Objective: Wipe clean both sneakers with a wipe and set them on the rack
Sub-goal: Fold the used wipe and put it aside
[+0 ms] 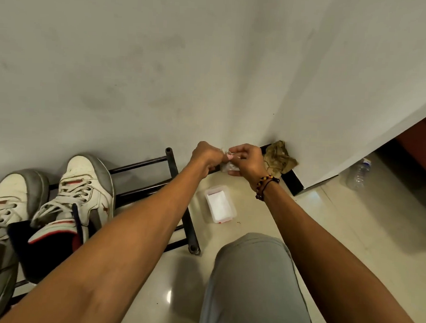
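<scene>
Two white and grey sneakers stand side by side on the black metal rack (172, 169) at the left: one sneaker (82, 191) nearer the middle, the other sneaker (4, 207) at the frame's left edge. Both arms reach out over the floor toward the wall corner. My left hand (206, 157) and my right hand (247, 160) pinch a small crumpled white wipe (228, 163) between them, held in the air above the floor. A small pink bit shows between the fingertips.
An open white wipe box (221, 203) lies on the glossy floor below the hands. A crumpled brown rag (280, 157) sits in the wall corner. A clear plastic bottle (359, 174) lies at the right. My grey-trousered knee (253, 274) fills the lower middle.
</scene>
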